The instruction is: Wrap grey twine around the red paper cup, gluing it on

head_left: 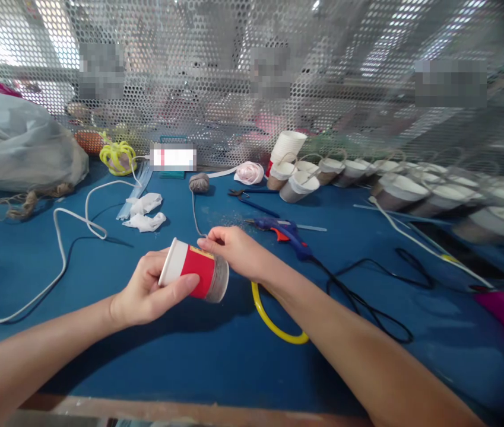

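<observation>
Two bare arms (47, 350) reach across the blue surface (180, 367). Between their hands is a red and white paper cup (203, 265), held on its side above the surface, with its open rim to the left. Gray yarn (219, 281) goes around its bottom end, and a strand runs back to a small ball (199, 183).

The left hand (145, 296) has its fingers wrapped around the cup, with the thumb on the red part. The right hand (236, 252) seems to pinch the yarn at the bottom end.

This cup looks very light. Its paper wall is probably thin and may dent if squeezed hard, and it could be a bit slippery. The rolled rim and the bottom should be stiffer. A soft hold around the middle, or close to the rim, looks best. The yarn looks soft and bendy.
</observation>
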The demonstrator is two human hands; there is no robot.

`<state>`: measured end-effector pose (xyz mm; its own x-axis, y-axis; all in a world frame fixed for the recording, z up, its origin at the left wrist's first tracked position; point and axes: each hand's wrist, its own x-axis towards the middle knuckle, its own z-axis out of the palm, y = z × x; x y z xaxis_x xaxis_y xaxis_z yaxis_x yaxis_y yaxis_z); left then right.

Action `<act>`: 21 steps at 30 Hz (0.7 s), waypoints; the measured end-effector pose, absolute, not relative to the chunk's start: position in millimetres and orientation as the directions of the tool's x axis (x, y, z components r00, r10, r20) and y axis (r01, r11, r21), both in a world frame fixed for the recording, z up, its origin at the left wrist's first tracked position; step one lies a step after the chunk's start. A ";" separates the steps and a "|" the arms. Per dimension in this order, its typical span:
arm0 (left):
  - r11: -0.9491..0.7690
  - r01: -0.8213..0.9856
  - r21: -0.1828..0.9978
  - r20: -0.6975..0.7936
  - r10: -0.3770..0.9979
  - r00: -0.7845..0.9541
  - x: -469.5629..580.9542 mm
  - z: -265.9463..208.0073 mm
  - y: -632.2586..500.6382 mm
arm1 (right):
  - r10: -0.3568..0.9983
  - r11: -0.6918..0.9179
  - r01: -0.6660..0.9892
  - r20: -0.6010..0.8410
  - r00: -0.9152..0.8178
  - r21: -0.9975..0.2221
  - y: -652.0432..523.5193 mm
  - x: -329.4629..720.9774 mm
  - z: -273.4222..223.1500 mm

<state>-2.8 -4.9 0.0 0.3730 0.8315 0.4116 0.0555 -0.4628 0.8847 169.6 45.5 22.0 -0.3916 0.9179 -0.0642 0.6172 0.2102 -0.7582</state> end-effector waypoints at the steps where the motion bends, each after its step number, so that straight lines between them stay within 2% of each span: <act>1: -0.370 0.037 0.928 0.335 0.874 0.351 -2.3 -0.9 -4.7 | 0.922 0.213 0.623 -0.056 -0.384 -0.753 47.2 169.9 19.7; 3: -0.171 -0.080 0.982 0.186 0.943 0.277 -0.3 -0.7 -3.2 | 0.939 0.214 0.644 -0.027 -0.343 -0.734 51.3 171.9 17.3; 5: -0.046 -0.214 0.976 0.091 0.974 0.205 2.6 1.8 0.0 | 0.960 0.207 0.664 0.019 -0.279 -0.718 54.7 175.4 19.8; 8: 0.022 -0.350 0.936 0.009 0.996 0.087 6.7 5.5 7.5 | 0.966 0.211 0.635 0.059 -0.253 -0.743 53.3 181.0 32.2; 11: 0.051 -0.376 0.925 -0.047 0.999 0.019 8.7 3.9 14.1 | 0.936 0.230 0.565 0.022 -0.350 -0.792 45.1 181.6 42.5; 14: 0.058 -0.353 0.934 -0.041 0.998 0.056 8.5 0.3 17.4 | 0.910 0.247 0.534 0.003 -0.415 -0.808 39.1 177.3 41.1; 17: 0.092 -0.327 0.941 -0.047 0.989 0.143 5.3 2.2 20.5 | 0.900 0.291 0.512 0.051 -0.432 -0.808 36.8 174.6 35.4; 21: 0.353 -0.411 0.841 -0.214 0.913 0.348 -0.6 11.2 27.3 | 0.871 0.420 0.493 0.185 -0.456 -0.762 27.8 179.1 30.7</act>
